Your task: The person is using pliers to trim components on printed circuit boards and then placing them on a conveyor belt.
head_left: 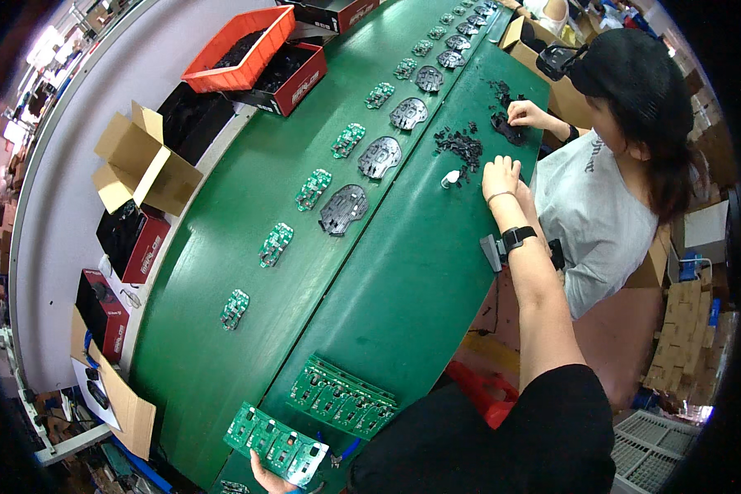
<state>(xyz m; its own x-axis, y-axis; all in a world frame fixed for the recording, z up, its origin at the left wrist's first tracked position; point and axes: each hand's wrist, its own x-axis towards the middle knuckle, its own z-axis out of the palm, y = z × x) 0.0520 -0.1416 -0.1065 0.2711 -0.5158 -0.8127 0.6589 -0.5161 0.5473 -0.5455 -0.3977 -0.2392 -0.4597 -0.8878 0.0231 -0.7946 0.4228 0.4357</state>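
At the lower edge my left hand (269, 476) grips a green circuit board panel (276, 443) by its near side, thumb on top. The panel carries several joined boards and tilts over the bench. Beside it lies a stack of similar panels (342, 398). My right arm reaches far forward, a black band round the wrist. My right hand (502, 178) is closed with bent fingers at the bench edge, close to a pile of small black parts (459, 148) and a small white piece (450, 179). What its fingers hold, if anything, is hidden.
A row of single circuit boards (313, 189) and black plastic shells (343, 210) runs along the green bench (222, 222). A co-worker (601, 173) sits at the right, one hand on black parts. Open cartons (152, 169) and an orange crate (239, 51) line the left.
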